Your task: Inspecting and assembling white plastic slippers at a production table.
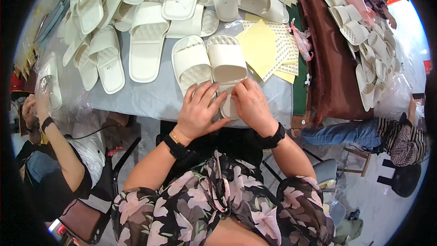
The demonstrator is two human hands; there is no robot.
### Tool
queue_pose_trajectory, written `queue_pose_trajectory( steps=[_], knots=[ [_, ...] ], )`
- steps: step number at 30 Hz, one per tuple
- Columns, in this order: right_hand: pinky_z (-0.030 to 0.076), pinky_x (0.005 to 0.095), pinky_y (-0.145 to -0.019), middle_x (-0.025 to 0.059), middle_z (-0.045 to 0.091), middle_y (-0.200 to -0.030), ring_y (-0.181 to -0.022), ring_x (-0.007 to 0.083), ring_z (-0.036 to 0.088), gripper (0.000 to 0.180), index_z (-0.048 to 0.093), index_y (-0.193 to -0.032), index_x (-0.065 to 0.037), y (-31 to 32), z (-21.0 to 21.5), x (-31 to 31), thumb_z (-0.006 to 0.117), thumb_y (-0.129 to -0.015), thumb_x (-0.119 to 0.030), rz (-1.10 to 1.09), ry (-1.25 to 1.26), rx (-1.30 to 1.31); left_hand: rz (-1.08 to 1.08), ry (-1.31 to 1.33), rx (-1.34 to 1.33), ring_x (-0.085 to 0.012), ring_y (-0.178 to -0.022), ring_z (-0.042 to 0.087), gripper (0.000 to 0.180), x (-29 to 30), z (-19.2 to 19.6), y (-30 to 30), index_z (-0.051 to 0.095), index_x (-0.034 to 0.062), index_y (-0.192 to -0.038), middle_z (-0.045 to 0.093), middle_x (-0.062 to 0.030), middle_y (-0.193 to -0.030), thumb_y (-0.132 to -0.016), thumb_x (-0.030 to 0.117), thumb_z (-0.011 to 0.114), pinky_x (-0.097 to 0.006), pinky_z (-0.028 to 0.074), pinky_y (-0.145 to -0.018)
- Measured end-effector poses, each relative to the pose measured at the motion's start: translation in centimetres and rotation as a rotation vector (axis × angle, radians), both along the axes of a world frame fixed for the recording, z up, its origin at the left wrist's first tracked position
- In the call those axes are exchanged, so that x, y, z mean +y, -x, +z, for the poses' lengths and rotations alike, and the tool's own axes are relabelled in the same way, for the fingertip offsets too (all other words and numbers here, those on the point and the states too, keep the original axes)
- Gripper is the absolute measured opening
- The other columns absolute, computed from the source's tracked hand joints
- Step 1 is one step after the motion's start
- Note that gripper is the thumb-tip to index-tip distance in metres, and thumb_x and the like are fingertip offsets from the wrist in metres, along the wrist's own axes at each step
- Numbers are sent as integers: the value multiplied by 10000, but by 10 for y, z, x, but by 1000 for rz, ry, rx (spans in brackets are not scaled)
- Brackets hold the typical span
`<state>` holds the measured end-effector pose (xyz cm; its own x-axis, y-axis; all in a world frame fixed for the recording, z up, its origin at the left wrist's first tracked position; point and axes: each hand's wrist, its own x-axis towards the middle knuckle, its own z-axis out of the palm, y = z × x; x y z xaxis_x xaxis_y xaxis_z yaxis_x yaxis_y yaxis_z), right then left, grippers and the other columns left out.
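A pair of cream slippers lies side by side at the table's near edge, the left slipper (193, 66) and the right slipper (226, 59), toes pointing away from me. My left hand (198, 111) rests palm down with fingers spread, its fingertips over the heel end of the left slipper and its thumb near the right one's heel. My right hand (253, 105) presses its thumb and fingers together at the heel of the right slipper. Whatever those fingers pinch is hidden or too small to make out. Both wrists wear dark bands.
Many more cream slippers (148, 41) are heaped across the far and left table. Right of the pair lie yellow paper (258, 43) and printed sticker sheets (284, 41). Co-workers sit at both sides. A second slipper pile (378, 48) covers the brown-edged table at right.
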<state>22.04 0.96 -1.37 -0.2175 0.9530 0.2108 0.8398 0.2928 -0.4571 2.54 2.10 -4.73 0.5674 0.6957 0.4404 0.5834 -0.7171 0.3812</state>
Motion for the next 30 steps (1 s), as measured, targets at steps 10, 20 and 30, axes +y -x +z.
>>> queue_pose_trajectory(
  steps=[10, 20, 30],
  knots=[
    [478, 444, -747, 182, 563, -926, -868, 375, 580, 168, 540, -981, -14, -11, -10, 7, 601, -825, -10, -62, 65, 226, -4, -12, -4, -291, -1238, 475, 626, 0, 0, -1, 628, 109, -1215, 545, -121, -1300, -719, 472, 743, -496, 320, -1066],
    [488, 427, -726, 156, 578, -898, -821, 364, 587, 142, 574, -933, -31, -5, -15, 11, 654, -821, -65, -162, 81, 165, 12, -16, 6, -292, -1249, 469, 629, 0, -4, -1, 630, 135, -1212, 544, -103, -1311, -706, 487, 751, -491, 313, -1073],
    [494, 390, -738, 152, 573, -962, -882, 333, 597, 284, 572, -1031, -21, -11, -8, 4, 702, -786, -81, -49, 127, 175, 4, -12, 15, -295, -1256, 465, 643, -2, -4, 0, 625, 127, -1225, 544, -109, -1309, -711, 494, 745, -493, 318, -1069]
  ],
)
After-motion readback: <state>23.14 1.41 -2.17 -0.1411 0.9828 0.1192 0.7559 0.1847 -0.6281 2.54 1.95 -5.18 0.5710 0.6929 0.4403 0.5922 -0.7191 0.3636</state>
